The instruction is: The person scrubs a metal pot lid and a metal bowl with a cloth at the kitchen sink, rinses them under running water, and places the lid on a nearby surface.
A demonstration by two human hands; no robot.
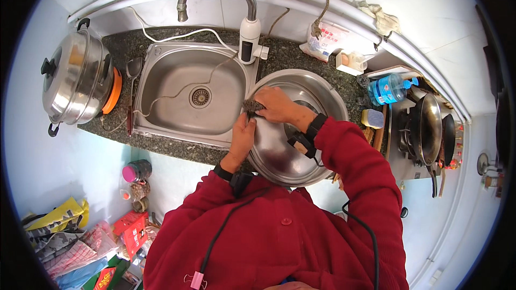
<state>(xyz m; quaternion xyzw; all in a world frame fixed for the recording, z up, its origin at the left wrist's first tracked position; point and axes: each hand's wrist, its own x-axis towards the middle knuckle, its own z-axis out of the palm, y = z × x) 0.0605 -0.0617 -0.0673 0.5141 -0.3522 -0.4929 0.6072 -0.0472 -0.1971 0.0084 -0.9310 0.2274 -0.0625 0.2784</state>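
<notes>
A large round stainless steel lid or pan (282, 161) lies tilted over the counter right of the sink. My right hand (276, 105) grips a dark steel wool scourer (253, 106) close to its left rim. Just below the scourer, my left hand (243, 135) pinches the vessel's left edge, its thumb near a small dark part. Part of the vessel is covered by my right forearm. What lies under it cannot be told. To the left is the stainless steel sink (177, 121), with a thin cord lying across its basin.
A faucet (250, 40) stands behind the sink. At left are a steamer pot (76, 76) and a spatula (132, 88). To the right are a sponge (373, 119), a blue soap bottle (387, 89), an egg box (350, 63) and a wok (429, 129) on the stove.
</notes>
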